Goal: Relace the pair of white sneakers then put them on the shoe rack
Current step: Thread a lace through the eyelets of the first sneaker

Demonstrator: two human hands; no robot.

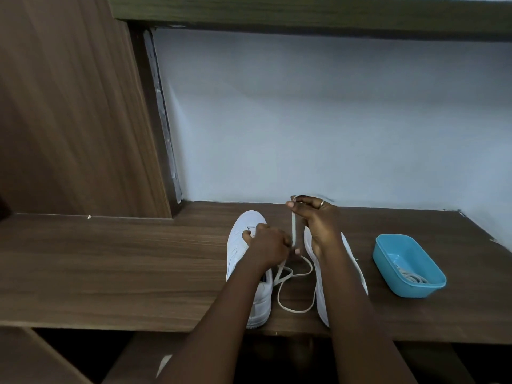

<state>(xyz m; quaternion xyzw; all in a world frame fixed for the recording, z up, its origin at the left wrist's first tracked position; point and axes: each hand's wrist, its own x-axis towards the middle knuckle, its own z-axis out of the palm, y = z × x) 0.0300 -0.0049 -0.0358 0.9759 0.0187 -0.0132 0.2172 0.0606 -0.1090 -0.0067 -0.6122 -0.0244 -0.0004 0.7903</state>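
Pinched in the curled fingers of the left hand, a white lace is being held over the left sneaker. On the near side of that grip its slack is lying in a loop on the shelf, between the two shoes. Just beyond and above, it is being held taut by the right hand, between thumb and forefinger, the right sneaker being partly hidden beneath that wrist. Well right of both grips, a second lace is being kept in a blue tub.

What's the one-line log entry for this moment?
stage: relacing | left hand: grips lace at left sneaker | right hand: pinches lace, raised | right sneaker: alongside | blue tub: holds spare lace
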